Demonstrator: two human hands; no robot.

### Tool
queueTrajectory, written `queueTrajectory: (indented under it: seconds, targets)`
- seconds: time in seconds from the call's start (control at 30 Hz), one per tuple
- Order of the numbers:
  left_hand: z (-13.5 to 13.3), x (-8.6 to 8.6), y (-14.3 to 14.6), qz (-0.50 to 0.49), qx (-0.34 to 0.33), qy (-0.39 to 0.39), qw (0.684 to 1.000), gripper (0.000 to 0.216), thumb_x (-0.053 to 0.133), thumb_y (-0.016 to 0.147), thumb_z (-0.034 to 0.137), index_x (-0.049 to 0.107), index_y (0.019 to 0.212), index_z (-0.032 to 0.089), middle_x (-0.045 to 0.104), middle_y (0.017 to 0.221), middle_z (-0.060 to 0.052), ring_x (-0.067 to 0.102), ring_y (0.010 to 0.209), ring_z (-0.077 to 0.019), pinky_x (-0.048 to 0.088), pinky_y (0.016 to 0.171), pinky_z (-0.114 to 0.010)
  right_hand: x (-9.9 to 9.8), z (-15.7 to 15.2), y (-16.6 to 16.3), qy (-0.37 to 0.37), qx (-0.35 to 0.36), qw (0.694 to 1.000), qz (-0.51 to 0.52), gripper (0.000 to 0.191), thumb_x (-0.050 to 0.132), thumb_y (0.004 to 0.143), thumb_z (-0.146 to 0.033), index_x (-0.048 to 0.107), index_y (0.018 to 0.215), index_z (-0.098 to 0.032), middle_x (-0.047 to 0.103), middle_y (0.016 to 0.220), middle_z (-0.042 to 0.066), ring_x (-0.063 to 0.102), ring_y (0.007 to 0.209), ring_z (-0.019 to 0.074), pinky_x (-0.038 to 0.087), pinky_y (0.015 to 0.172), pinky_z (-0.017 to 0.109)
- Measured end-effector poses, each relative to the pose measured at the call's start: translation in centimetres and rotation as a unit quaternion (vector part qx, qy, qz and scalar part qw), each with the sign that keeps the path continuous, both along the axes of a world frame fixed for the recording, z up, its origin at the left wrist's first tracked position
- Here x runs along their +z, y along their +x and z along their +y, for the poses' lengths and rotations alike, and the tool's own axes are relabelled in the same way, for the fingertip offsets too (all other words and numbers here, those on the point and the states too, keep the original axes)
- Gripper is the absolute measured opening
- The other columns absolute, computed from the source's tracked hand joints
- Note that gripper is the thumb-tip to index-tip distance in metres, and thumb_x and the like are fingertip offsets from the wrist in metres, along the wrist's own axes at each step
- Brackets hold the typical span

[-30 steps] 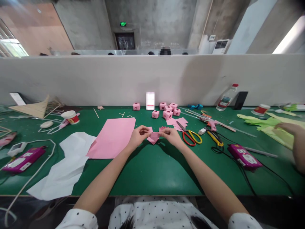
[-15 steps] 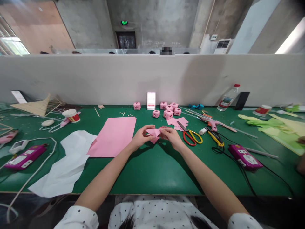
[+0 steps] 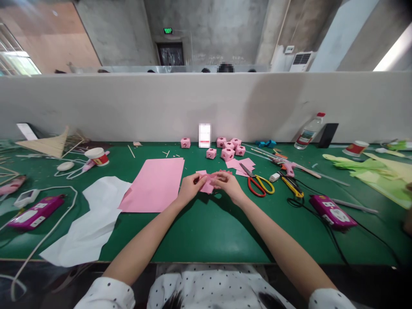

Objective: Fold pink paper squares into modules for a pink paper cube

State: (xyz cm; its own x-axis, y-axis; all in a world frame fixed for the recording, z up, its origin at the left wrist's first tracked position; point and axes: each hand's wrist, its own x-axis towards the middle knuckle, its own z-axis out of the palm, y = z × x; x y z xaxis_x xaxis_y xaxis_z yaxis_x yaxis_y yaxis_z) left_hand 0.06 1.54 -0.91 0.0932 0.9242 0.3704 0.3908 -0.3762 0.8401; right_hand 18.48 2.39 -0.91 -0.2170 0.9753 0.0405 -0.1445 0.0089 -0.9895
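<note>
In the head view, my left grip (image 3: 190,187) and right grip (image 3: 228,184) come together over the table (image 3: 206,240), about midway between its left and right ends and well in from the near edge. Both are closed on one small piece of folded pink paper (image 3: 208,184), my left thumb and fingers pinching its left side and my right fingertips gathered at its right; my fingers hide part of its folds. Toward the left end, just beside my left grip, a large pink sheet (image 3: 152,184) lies flat, and a crumpled white sheet (image 3: 96,219) reaches from its side down to the near edge. Just past my right grip, toward the right end, the scissors (image 3: 262,186) lie with red and yellow handles toward me, their blades over small pink pieces (image 3: 241,165). Farther back, near the far edge, a cluster of pink cubes (image 3: 228,155) sits right of a lit phone (image 3: 204,136) propped upright against the pale partition (image 3: 144,103); one more cube stands to the phone's left. Toward the right end I see a pink glue gun (image 3: 289,168), a purple box (image 3: 331,212) and a clear bottle (image 3: 307,134) tilted near the far edge. A paper cup (image 3: 98,158) leans toward the left end.
</note>
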Motion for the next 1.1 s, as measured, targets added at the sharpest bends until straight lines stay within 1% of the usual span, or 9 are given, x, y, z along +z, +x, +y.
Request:
queueTrajectory:
  seconds: [0.1,0.23,0.4,0.5,0.57,0.73,0.83,0.93,1.1]
  targets:
    - [0.0,-0.2,0.0,-0.023,0.018,0.001,1.000,0.041,0.061,0.083,0.051,0.059,0.061,0.016,0.048,0.056,0.003,0.041,0.056,-0.0116,0.028,0.054,-0.024,-0.3,0.1,-0.2,0.007,-0.008,1.000,0.009,0.044,0.084,0.058,-0.036,0.068,0.095,-0.019,0.072,0.082,0.003,0.066,0.071,0.0151,0.055,0.067,0.028]
    - [0.3,-0.4,0.2,-0.099,0.008,-0.047,0.994,0.041,0.065,0.079,0.053,0.060,0.062,0.016,0.051,0.057,0.002,0.043,0.056,-0.0111,0.030,0.053,-0.023,-0.5,0.1,-0.4,0.013,-0.017,1.000,-0.007,0.042,0.083,0.059,-0.043,0.067,0.088,-0.018,0.067,0.071,0.000,0.060,0.063,0.0128,0.051,0.062,0.026]
    - [0.2,-0.2,0.7,-0.257,-0.030,-0.157,0.953,0.045,0.072,0.071,0.056,0.071,0.080,0.012,0.068,0.074,-0.005,0.059,0.067,-0.0163,0.045,0.064,-0.027,-0.6,0.0,-0.5,0.002,-0.042,0.999,-0.015,0.045,0.074,0.066,-0.060,0.064,0.079,-0.018,0.059,0.068,-0.001,0.054,0.060,0.0116,0.048,0.057,0.024]
    - [0.1,-0.2,0.9,-0.303,-0.054,-0.212,0.927,0.047,0.077,0.067,0.055,0.072,0.083,0.011,0.071,0.076,-0.007,0.063,0.068,-0.0169,0.050,0.068,-0.029,-0.8,0.2,-0.5,-0.013,-0.051,0.999,-0.002,0.049,0.071,0.065,-0.064,0.062,0.079,-0.019,0.057,0.066,-0.001,0.051,0.058,0.0120,0.045,0.054,0.024]
    - [0.0,-0.2,1.1,-0.320,-0.067,-0.234,0.916,0.048,0.079,0.065,0.054,0.072,0.083,0.011,0.072,0.078,-0.007,0.064,0.068,-0.0173,0.052,0.069,-0.031,-1.0,0.3,-0.6,0.005,-0.069,0.997,-0.016,0.050,0.068,0.067,-0.066,0.061,0.078,-0.018,0.057,0.065,-0.001,0.049,0.057,0.0124,0.043,0.052,0.024]
    - [-0.2,-0.2,1.3,-0.310,-0.074,-0.232,0.919,0.046,0.080,0.065,0.053,0.072,0.082,0.011,0.072,0.079,-0.008,0.066,0.070,-0.0183,0.054,0.070,-0.032,-1.9,0.8,-0.7,0.116,-0.164,0.970,-0.138,0.046,0.056,0.080,-0.063,0.067,0.083,-0.018,0.059,0.065,0.001,0.050,0.060,0.0154,0.041,0.055,0.027]
    - [-0.2,-0.1,1.1,-0.312,-0.073,-0.228,0.920,0.043,0.080,0.066,0.050,0.072,0.082,0.011,0.072,0.079,-0.007,0.066,0.071,-0.0175,0.054,0.070,-0.030,-2.0,0.9,-0.6,0.142,-0.163,0.964,-0.156,0.044,0.054,0.082,-0.060,0.067,0.083,-0.018,0.061,0.067,0.002,0.053,0.062,0.0163,0.041,0.058,0.027]
    - [0.0,-0.1,0.9,-0.314,-0.062,-0.220,0.922,0.041,0.080,0.066,0.049,0.072,0.081,0.011,0.072,0.078,-0.007,0.065,0.069,-0.0164,0.053,0.069,-0.029,-1.7,0.8,-0.6,0.131,-0.130,0.975,-0.122,0.042,0.058,0.079,-0.059,0.067,0.085,-0.018,0.064,0.073,0.002,0.057,0.067,0.0171,0.044,0.061,0.027]
    - [0.1,-0.1,0.7,-0.323,-0.045,-0.211,0.921,0.043,0.079,0.067,0.049,0.073,0.088,0.012,0.073,0.079,-0.006,0.066,0.069,-0.0173,0.054,0.070,-0.030,-0.9,0.3,-0.5,0.071,-0.104,0.991,-0.034,0.043,0.070,0.071,-0.057,0.068,0.091,-0.018,0.067,0.078,0.003,0.059,0.072,0.0170,0.048,0.064,0.027]
